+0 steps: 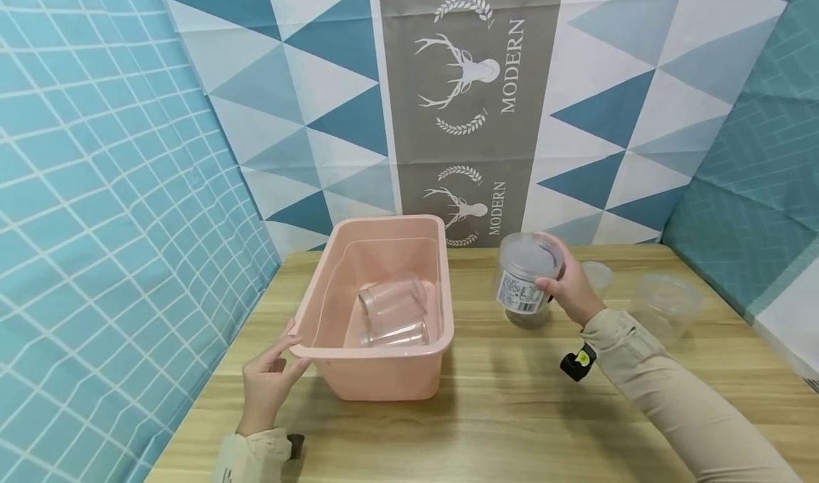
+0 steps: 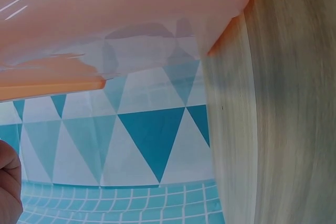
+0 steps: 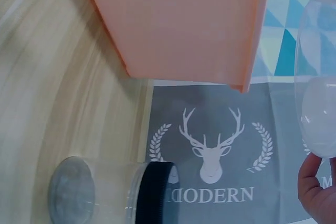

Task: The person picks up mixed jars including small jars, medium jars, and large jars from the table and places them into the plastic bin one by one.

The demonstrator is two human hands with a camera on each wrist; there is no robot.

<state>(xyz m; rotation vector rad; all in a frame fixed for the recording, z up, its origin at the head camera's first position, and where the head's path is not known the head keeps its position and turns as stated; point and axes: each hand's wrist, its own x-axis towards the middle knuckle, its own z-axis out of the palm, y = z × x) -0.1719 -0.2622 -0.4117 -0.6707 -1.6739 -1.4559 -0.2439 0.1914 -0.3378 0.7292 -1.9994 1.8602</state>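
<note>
My left hand (image 1: 265,383) holds the near left corner of a pink plastic basin (image 1: 390,376), fingers at its rim. At the left edge of the left wrist view, only part of that hand (image 2: 8,184) shows. Inside the basin, clear plastic jars (image 1: 393,305) lie on their sides. To the right, my right hand (image 1: 569,284) grips a clear plastic jar (image 1: 520,291) with a printed label, raised above the table. Below it a clear jar with a black lid (image 3: 152,192) stands on the table, mostly hidden in the head view.
Right of my right hand, a clear container (image 1: 598,273) and a wider clear tub (image 1: 668,298) stand on the wooden table (image 1: 512,419), partly behind my forearm. Patterned cloth (image 1: 470,113) hangs behind the table, and blue tiled cloth (image 1: 115,184) on the left.
</note>
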